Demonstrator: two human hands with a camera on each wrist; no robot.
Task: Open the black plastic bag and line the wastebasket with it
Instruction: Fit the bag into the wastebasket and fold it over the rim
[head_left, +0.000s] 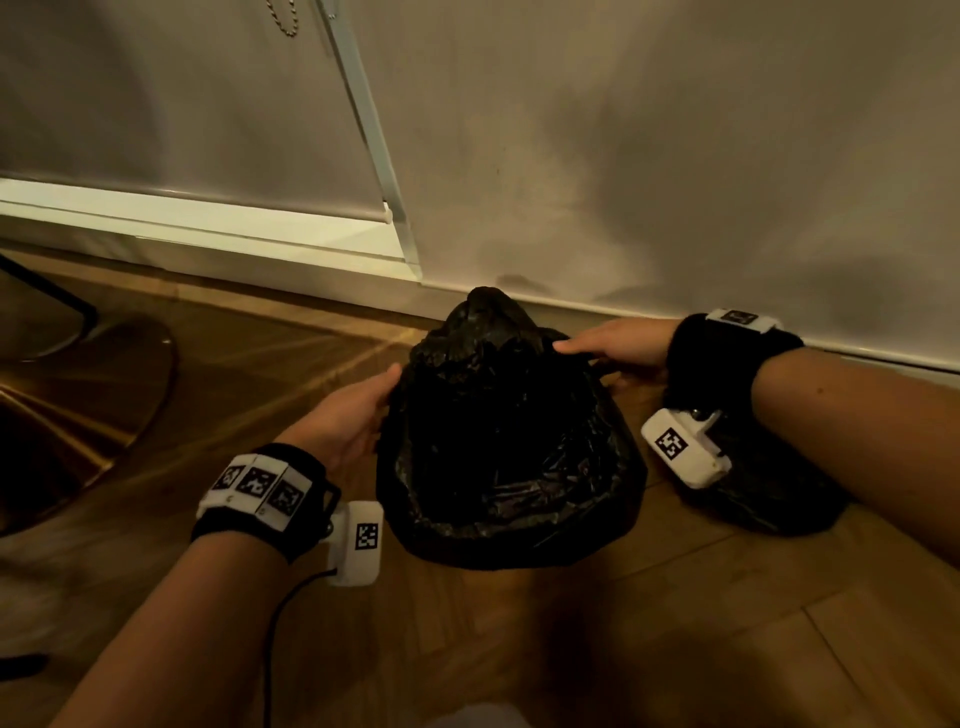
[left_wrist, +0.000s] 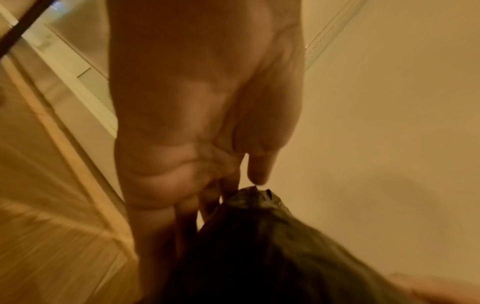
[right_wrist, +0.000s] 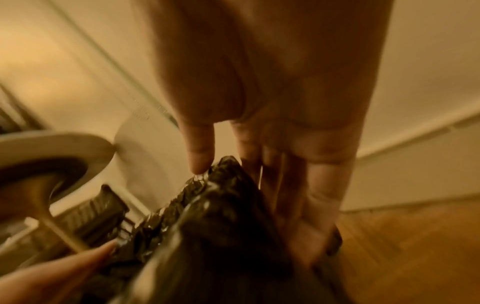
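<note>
A crinkled black plastic bag (head_left: 498, 441) stands on the wooden floor by the wall, its dark mouth gaping toward me and a peak of plastic at its far side. I cannot make out the wastebasket under the plastic. My left hand (head_left: 363, 405) lies against the bag's left side, with the thumb at the rim and straight fingers (left_wrist: 182, 222) running down the outside. My right hand (head_left: 613, 343) rests on the far right of the rim; its thumb (right_wrist: 200, 162) touches the top of the bag (right_wrist: 221, 216) and flat fingers lie along the outside.
More black plastic (head_left: 769, 499) lies on the floor under my right wrist. A round brass-coloured furniture base (head_left: 78, 415) stands at the left. The wall and skirting (head_left: 649, 312) run just behind the bag, with a white frame (head_left: 208, 223) at the back left.
</note>
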